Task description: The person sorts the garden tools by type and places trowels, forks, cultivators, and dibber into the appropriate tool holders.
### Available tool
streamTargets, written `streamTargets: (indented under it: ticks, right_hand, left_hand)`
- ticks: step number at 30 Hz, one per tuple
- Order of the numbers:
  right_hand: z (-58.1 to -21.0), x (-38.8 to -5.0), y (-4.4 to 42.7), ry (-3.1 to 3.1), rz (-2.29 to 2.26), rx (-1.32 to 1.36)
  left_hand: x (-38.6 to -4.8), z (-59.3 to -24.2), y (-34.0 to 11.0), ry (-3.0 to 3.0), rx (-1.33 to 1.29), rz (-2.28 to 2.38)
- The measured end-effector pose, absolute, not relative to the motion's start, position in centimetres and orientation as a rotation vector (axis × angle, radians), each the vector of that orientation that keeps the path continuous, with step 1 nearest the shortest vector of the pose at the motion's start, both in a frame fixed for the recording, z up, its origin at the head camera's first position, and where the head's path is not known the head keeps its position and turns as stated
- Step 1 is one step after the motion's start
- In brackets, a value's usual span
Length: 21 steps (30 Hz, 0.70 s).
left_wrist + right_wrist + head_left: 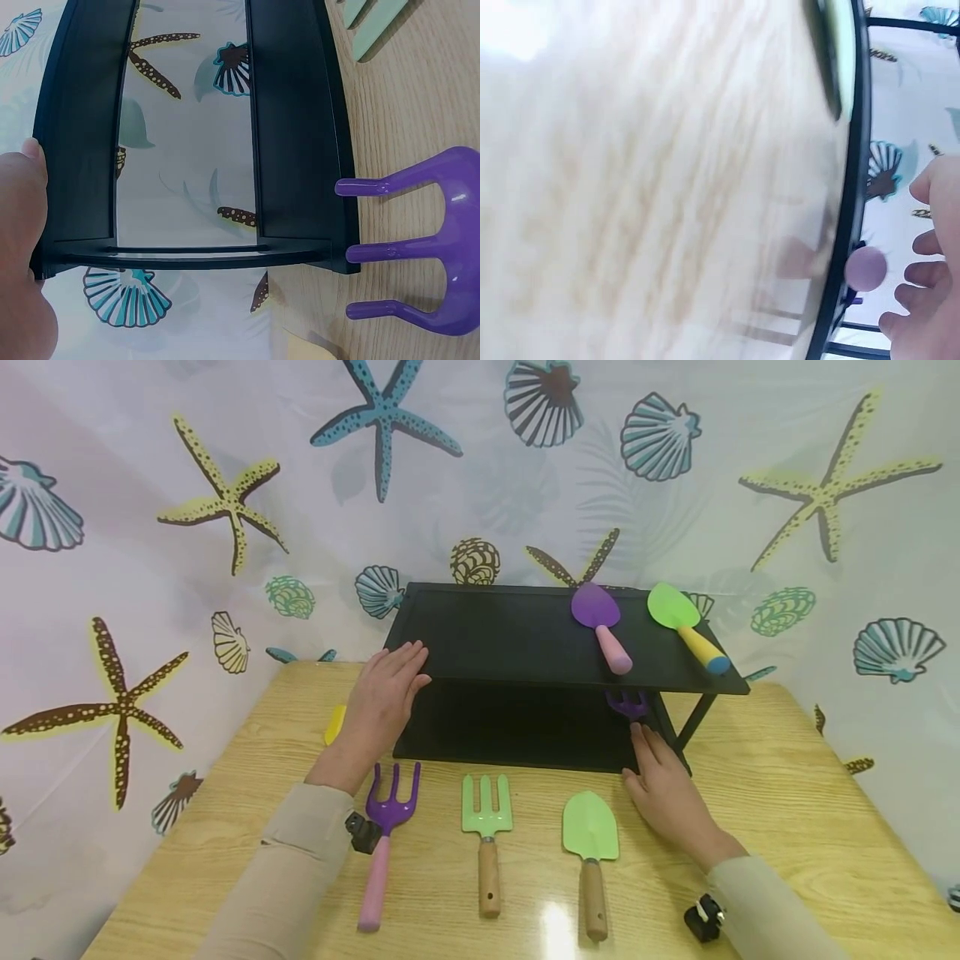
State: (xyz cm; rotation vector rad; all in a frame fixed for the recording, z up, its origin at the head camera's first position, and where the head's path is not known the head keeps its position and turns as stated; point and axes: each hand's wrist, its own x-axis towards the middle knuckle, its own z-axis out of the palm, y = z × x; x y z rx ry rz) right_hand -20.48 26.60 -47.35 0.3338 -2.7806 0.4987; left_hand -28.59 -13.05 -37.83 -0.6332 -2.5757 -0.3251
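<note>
While the upper board of a black rack overhangs the right hand's fingertips and a slanted leg stands just right of them, a green trowel and, farther off, a green fork lie to that hand's left on the table. Beyond and above it, a purple trowel and a lime trowel rest on the board. Just right of the left wrist lies a pink-handled fork. The left hand lies straight-fingered at the board's left edge, clasping nothing. The right hand stretches forward, fingers loose and released; whether it touches anything is unclear. Just past its fingertips, a purple fork lies on the lower board, tines pointing away, long axis running front to back, its pink handle end facing outward.
</note>
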Motion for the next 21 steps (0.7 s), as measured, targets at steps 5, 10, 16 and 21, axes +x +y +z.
streamTargets:
  ticks: [5,10,16,21]
  right_hand:
    - [-46.5,-18.9,26.2,-2.735,0.551,0.357]
    - [-45.9,-17.1,26.0,-2.771,0.613,0.294]
    - [-45.6,-15.0,25.6,-2.781,0.695,0.244]
    - [-45.7,-13.4,24.7,-2.76,0.723,0.273]
  left_hand:
    - [-28.6,-37.8,-13.0,-2.584,-0.629,-0.333]
    - [-28.6,-37.8,-13.0,-2.581,-0.625,-0.338]
    - [-28.7,-37.9,-13.0,-2.566,-0.627,-0.335]
    - [-28.6,-38.0,-13.0,-2.567,-0.626,-0.334]
